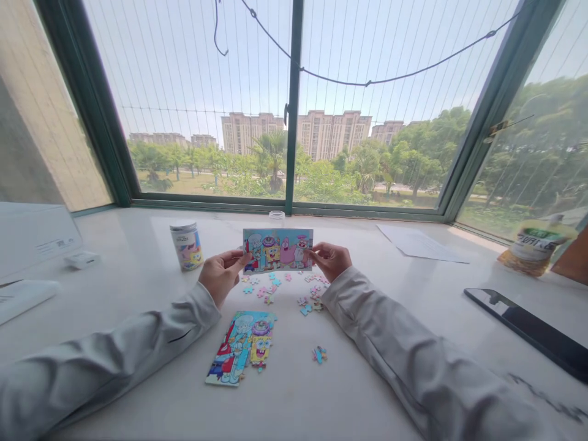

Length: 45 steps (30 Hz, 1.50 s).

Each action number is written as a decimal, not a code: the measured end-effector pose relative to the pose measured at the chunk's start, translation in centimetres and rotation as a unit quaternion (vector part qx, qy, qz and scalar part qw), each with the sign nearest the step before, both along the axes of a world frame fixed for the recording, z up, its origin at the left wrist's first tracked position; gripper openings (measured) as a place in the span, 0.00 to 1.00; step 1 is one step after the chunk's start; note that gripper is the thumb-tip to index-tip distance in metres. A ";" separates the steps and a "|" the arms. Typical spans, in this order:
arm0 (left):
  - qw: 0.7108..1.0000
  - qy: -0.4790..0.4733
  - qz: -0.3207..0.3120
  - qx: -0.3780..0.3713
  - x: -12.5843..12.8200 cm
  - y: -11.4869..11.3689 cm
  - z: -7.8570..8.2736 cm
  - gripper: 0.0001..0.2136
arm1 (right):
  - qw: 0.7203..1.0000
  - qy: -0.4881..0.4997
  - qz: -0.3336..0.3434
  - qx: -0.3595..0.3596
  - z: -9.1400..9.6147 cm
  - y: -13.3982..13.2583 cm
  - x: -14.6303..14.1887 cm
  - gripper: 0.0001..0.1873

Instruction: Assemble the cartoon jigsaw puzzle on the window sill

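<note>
Both my hands hold up a small cartoon picture card (278, 249) above the white table (138, 269). My left hand (222, 274) pinches its left edge and my right hand (329, 258) pinches its right edge. Below the card lie several loose puzzle pieces (285, 291), pink, blue and yellow. Nearer to me, between my sleeves, rests a partly joined puzzle section (242, 346) with cartoon figures. A lone small cluster of pieces (319, 354) lies to its right.
A printed puzzle tin (186, 245) stands left of my hands, its clear lid (276, 215) by the window frame. Papers (420, 244) and a yellow bottle (533, 245) lie at right. A black tablet (528, 327) sits near right, white boxes (32, 242) at left.
</note>
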<state>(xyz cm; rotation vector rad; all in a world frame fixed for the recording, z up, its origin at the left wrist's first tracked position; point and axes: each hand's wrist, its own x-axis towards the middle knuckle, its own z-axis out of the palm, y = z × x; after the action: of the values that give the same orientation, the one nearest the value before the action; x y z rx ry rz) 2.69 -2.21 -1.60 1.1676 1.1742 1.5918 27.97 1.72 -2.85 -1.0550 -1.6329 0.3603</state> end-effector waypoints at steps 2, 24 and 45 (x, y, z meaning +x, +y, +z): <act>0.997 0.072 -0.021 0.025 -0.5 0.5 -0.3 0.20 | 1.000 -0.023 -0.013 0.008 0.0 0.0 0.3 0.22; 0.763 0.563 0.040 0.317 -1.5 2.0 -0.6 0.15 | 0.945 -0.276 -0.128 0.123 0.6 0.0 4.0 0.24; 0.607 0.669 0.127 0.409 -3.6 3.9 -0.2 0.19 | 0.857 -0.411 -0.134 0.281 0.9 -0.2 4.2 0.21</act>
<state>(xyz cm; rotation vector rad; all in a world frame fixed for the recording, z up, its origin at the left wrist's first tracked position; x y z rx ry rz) -0.90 1.72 -1.76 3.2948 1.4512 1.2820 32.12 1.56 -1.92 -0.9992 -2.0884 -0.8369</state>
